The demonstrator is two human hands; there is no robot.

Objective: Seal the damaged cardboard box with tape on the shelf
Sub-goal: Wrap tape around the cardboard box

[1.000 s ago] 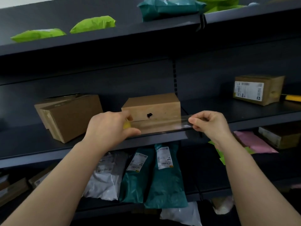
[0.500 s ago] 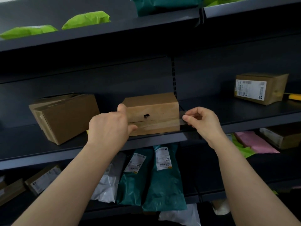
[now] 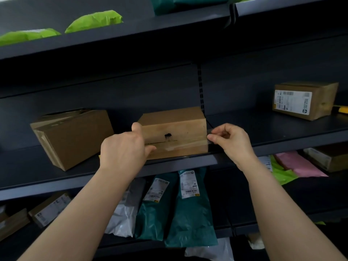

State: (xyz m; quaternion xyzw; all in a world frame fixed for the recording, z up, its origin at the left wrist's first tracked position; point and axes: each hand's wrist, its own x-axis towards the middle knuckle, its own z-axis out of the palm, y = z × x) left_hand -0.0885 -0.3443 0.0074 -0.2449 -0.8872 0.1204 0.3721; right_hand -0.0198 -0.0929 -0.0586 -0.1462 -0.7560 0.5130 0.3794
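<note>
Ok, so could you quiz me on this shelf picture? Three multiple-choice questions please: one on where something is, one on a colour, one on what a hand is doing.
1. Where is the box with the hole?
A. on the top shelf
B. on the middle shelf
C. on the floor

2. What colour is the bag furthest right on the shelf below?
A. blue
B. pink
C. orange

3. What is the right hand doing?
A. hanging idle
B. holding scissors
C. pinching the tape end at the box's right edge

Answers:
1 B, since it stands near the middle shelf's front edge.
2 B, since that bag is plainly pink.
3 C, since thumb and finger pinch the clear strip that runs across the box front.
</note>
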